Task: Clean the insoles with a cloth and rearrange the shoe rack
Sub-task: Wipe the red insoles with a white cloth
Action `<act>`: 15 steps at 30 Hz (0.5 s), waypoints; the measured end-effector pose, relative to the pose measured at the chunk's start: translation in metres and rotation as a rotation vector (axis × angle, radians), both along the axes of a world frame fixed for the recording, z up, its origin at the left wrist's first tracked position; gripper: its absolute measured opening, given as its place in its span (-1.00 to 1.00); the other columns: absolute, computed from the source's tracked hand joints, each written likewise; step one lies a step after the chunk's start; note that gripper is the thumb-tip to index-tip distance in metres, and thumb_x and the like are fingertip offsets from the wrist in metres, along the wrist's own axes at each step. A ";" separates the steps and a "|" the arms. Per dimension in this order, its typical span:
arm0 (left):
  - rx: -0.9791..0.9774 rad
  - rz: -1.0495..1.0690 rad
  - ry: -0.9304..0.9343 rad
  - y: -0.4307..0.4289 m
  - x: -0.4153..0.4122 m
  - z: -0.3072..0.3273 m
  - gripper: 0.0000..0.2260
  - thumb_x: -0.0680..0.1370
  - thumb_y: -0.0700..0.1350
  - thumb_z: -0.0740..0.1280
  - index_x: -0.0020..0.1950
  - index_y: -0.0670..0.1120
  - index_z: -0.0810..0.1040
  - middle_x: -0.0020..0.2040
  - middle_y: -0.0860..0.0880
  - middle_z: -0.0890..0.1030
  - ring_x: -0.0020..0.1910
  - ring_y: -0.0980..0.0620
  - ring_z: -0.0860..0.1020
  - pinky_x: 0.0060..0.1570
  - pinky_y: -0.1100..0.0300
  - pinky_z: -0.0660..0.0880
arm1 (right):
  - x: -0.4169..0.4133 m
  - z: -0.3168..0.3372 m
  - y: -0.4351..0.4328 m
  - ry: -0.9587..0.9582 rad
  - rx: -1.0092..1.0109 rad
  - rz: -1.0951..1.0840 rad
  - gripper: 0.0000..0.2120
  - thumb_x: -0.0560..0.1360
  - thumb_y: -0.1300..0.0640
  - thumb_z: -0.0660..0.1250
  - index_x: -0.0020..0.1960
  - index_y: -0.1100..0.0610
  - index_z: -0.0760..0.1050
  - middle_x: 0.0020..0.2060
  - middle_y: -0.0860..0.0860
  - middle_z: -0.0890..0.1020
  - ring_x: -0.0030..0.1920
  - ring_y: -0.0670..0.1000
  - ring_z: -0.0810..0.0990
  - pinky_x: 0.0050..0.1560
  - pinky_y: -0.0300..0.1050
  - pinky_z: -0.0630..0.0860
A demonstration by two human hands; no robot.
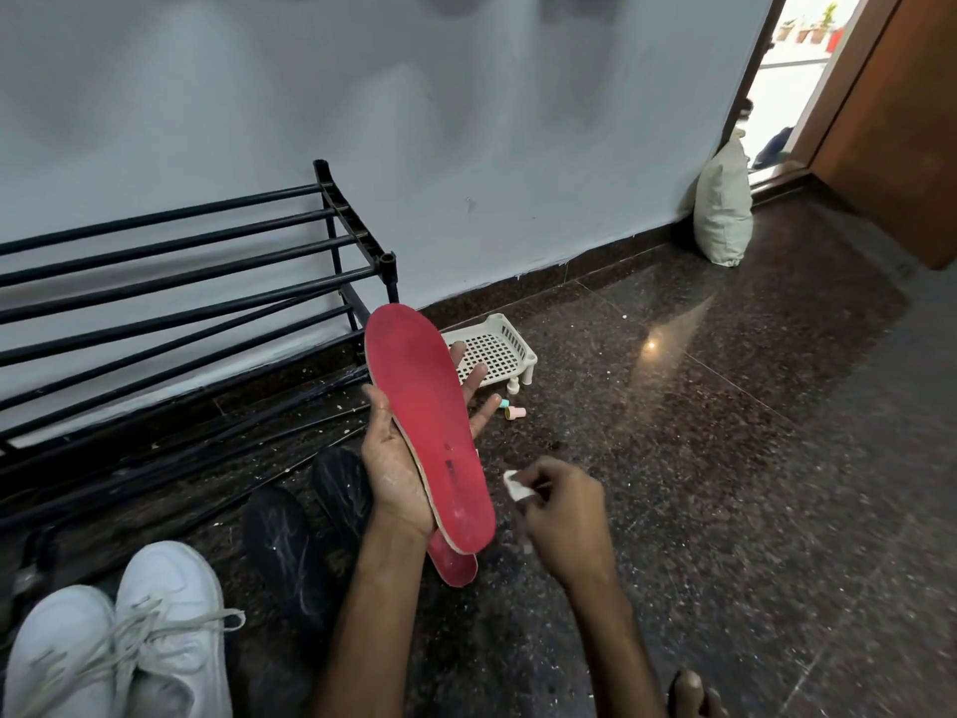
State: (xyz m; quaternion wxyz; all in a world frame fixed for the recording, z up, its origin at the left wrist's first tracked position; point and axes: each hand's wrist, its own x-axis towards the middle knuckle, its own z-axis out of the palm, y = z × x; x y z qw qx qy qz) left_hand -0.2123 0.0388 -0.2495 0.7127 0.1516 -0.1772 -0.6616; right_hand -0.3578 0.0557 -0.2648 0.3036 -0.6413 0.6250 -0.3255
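A red insole (430, 432) lies lengthwise on my left hand (393, 474). That palm faces up, the fingers are straight behind the insole and the thumb sits along its left edge. Just right of the insole's heel, my right hand (564, 515) pinches a small white cloth (514, 484) without touching the insole. A second red insole (455, 567) lies on the floor under the first, mostly hidden. The black metal shoe rack (181, 282) stands against the wall at the left with bare bars.
Two black insoles (290, 541) lie on the dark granite floor beside my left forearm. A pair of white sneakers (119, 645) sits at the bottom left. A white plastic basket (497, 349) and small pastel caps (512, 410) lie behind the insole. A white sack (722, 209) leans by the open door.
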 end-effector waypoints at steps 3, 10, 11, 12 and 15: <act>0.011 0.001 -0.040 -0.001 0.001 0.002 -0.38 0.65 0.27 -0.08 0.57 -0.08 0.22 0.49 -0.18 0.38 0.42 -0.27 0.39 0.34 -0.28 0.35 | -0.003 0.009 -0.007 -0.379 0.098 -0.093 -0.92 0.45 0.27 0.46 -0.11 0.11 0.62 -0.24 -0.03 0.69 -0.30 -0.14 0.63 -0.34 -0.34 0.48; 0.132 0.006 -0.055 -0.003 -0.003 -0.014 -0.31 0.59 0.36 -0.03 0.57 -0.07 0.22 0.51 -0.12 0.36 0.46 -0.22 0.36 0.39 -0.18 0.31 | 0.013 0.032 0.003 -0.564 -0.078 -0.070 -0.90 0.49 0.25 0.42 -0.06 0.07 0.62 -0.23 -0.07 0.69 -0.20 -0.14 0.65 -0.21 -0.22 0.57; 0.147 -0.008 -0.060 -0.003 -0.003 -0.011 -0.29 0.58 0.39 -0.03 0.56 -0.06 0.25 0.48 -0.13 0.40 0.44 -0.20 0.39 0.36 -0.13 0.34 | 0.016 0.035 0.003 -0.463 -0.232 -0.039 -0.88 0.49 0.26 0.40 -0.06 0.06 0.63 -0.20 -0.10 0.68 -0.15 -0.15 0.65 -0.13 -0.24 0.58; 0.156 -0.034 -0.066 -0.002 -0.005 -0.007 -0.28 0.56 0.40 -0.04 0.52 -0.05 0.35 0.43 -0.14 0.46 0.39 -0.18 0.44 0.33 -0.10 0.38 | 0.020 0.035 0.002 -0.369 -0.350 0.045 -0.86 0.49 0.29 0.39 -0.05 0.07 0.63 -0.16 -0.11 0.67 -0.10 -0.14 0.64 -0.07 -0.24 0.57; 0.165 0.022 -0.085 -0.002 -0.010 -0.004 -0.32 0.59 0.35 -0.07 0.36 -0.07 0.55 0.36 -0.12 0.54 0.35 -0.18 0.50 0.33 -0.15 0.41 | 0.037 0.026 0.005 -0.106 -0.456 0.266 -0.85 0.45 0.34 0.34 -0.10 0.12 0.59 -0.14 -0.05 0.59 -0.13 -0.08 0.57 -0.09 -0.14 0.54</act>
